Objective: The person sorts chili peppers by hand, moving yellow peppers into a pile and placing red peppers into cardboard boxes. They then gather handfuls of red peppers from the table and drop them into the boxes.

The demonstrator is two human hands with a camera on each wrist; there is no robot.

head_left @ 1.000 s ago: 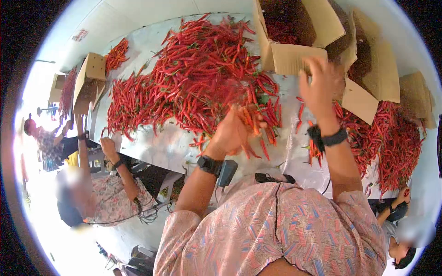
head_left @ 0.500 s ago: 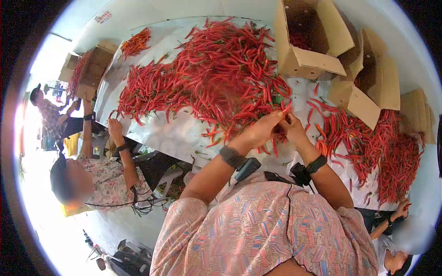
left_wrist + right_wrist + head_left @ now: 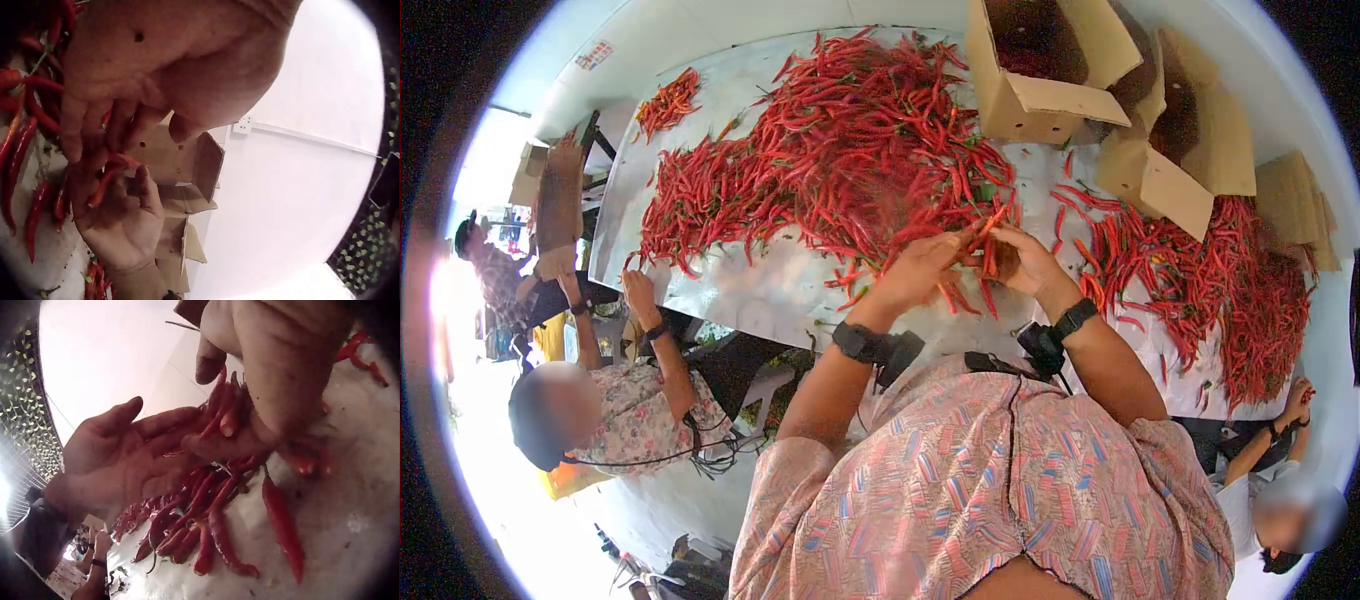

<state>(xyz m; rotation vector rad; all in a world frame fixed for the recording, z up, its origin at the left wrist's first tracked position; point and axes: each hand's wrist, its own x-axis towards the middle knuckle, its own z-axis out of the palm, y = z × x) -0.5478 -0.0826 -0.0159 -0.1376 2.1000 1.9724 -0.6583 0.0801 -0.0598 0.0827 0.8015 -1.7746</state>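
Right grip [image 3: 1032, 265] is pinching a few red chilies [image 3: 229, 419] over the table [image 3: 745, 312], thumb and fingers curling round them. Left grip [image 3: 920, 268] is sitting just beside, at its 9 o'clock, fingers extending nearly straight toward those chilies; contact is not showing clearly. From the grips: main chili heap [image 3: 850, 160] is lying at 11 o'clock, small heap [image 3: 668, 100] at 10, second large heap [image 3: 1190, 270] at 3. Flapped carton [image 3: 1065, 99] is standing at 1; person in floral shirt [image 3: 640, 410] is facing the table at 8.
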